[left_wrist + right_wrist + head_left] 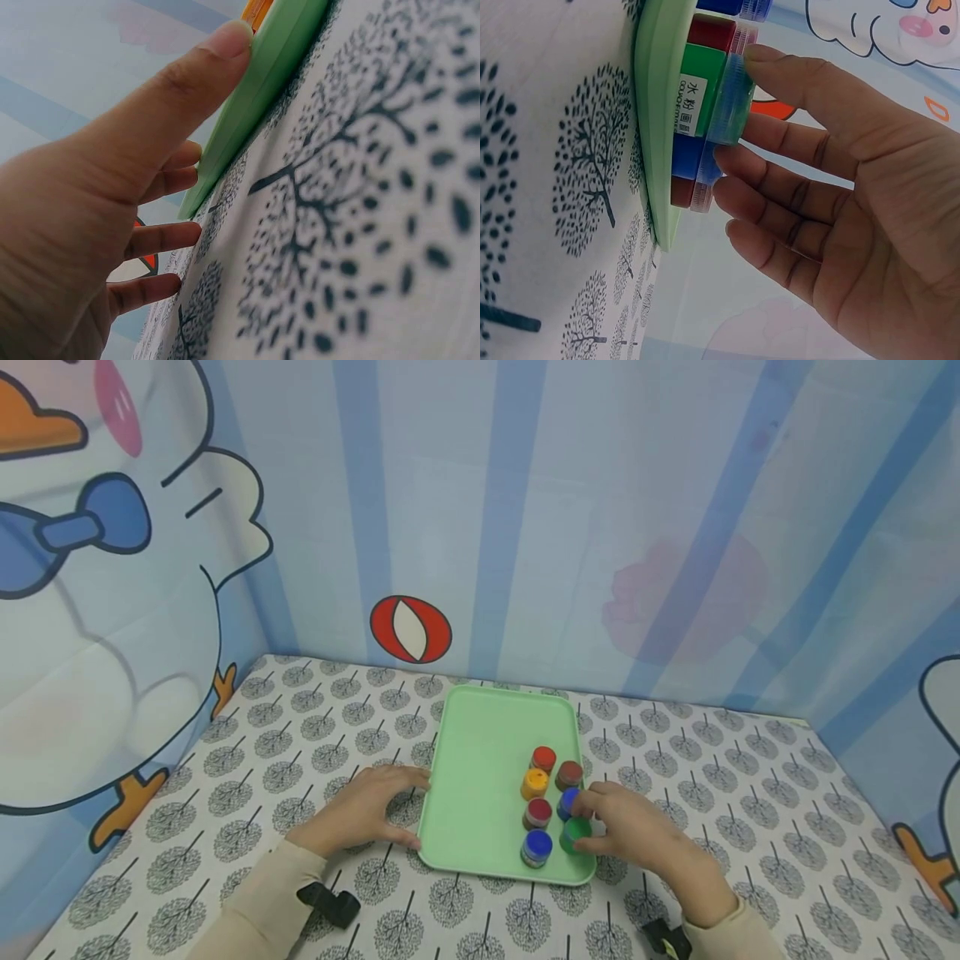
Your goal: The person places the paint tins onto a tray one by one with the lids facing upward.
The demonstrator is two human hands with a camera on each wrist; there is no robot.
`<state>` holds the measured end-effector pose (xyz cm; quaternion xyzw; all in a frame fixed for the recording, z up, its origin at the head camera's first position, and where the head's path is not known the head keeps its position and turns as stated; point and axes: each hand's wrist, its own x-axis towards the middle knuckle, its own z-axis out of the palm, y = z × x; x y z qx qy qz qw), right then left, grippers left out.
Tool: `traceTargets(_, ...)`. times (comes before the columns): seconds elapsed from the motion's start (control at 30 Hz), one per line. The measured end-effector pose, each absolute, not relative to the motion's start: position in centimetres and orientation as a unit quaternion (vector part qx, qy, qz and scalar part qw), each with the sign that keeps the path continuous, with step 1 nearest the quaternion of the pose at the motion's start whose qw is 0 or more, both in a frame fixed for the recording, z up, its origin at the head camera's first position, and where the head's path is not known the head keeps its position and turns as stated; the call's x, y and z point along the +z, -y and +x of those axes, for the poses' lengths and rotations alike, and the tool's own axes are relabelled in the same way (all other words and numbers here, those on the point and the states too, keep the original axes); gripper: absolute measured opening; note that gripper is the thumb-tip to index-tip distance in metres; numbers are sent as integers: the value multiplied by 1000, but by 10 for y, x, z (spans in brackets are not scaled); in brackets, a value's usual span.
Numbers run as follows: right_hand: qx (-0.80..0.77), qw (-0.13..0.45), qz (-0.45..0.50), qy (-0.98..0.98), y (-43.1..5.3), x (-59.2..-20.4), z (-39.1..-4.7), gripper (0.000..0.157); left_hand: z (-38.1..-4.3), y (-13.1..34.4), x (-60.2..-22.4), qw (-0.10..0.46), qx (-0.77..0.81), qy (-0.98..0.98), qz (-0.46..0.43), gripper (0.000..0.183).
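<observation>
In the head view, a light green tray [480, 760] lies on the tablecloth with several small paint jars in its right part. My left hand [375, 810] is at the tray's left edge, fingers and thumb spread, the thumb tip at the rim. My right hand [630, 827] reaches over the right rim. Its thumb and fingertips pinch the lid of a green paint jar [701, 94], the fingers lying close to a blue jar [567, 802] behind it. Beside these stand another blue jar [536, 848], a dark red jar [537, 812] and a yellow-orange jar [535, 783].
A red jar [543, 760] and a brown jar [569, 775] stand farther back in the tray. The tablecloth [315, 727] has a tree print. A cartoon-printed curtain [442, 510] rises behind the table.
</observation>
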<state>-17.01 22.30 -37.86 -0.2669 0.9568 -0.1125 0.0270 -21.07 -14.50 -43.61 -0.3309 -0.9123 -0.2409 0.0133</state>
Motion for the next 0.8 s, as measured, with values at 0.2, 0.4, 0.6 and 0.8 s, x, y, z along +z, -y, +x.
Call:
traceTargets(0.2,-115,34,-261,-958,-222,-378,-171,26,-211,146,-437,12,-242,912,-330,82)
traceTargets(0.4,-116,33,-259,-958,-223,-374,-172,27,-215,146,-438,14,-240,911,-335,81)
traceTargets(0.6,-126,38,-261,-956,-225,-375,-172,26,-218,145,-442,13,-233,911,-339,80)
traceTargets(0.8,-147,17,-259,-955,-237,-379,-172,25,-220,136,-443,3,-231,909,-347,78)
